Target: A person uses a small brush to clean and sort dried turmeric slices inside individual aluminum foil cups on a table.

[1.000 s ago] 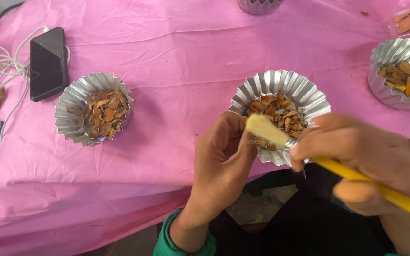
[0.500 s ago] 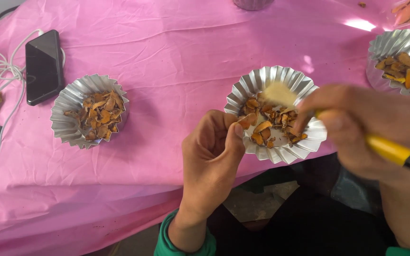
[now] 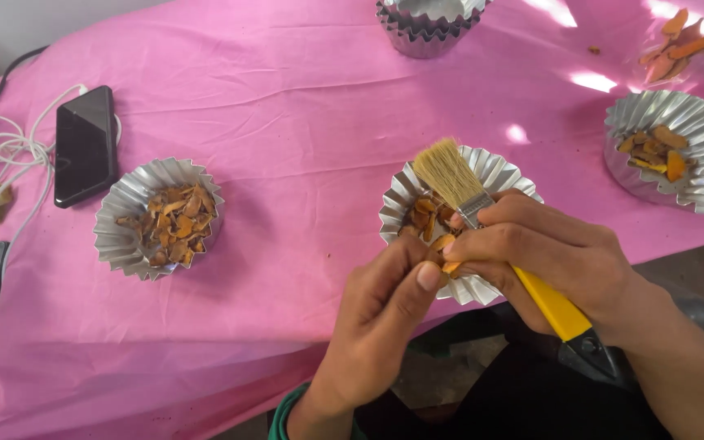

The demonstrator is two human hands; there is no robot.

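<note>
Your right hand (image 3: 547, 253) is gripping the paintbrush (image 3: 482, 216) by its metal collar, bristles up, while your left hand (image 3: 385, 314) is pinching an orange piece (image 3: 450, 266) over the foil cup (image 3: 495, 171) on the counter (image 3: 303, 106), so crumbs are falling inside.

A single head-worn camera looks steeply down and forward from above the person's lap, close to both hands. The left hand (image 3: 385, 318) and right hand (image 3: 547, 257) fill the lower middle of the view. Beyond them the pink-covered counter (image 3: 303, 106) runs to the top edge, its near rim crossing the lower frame.
</note>
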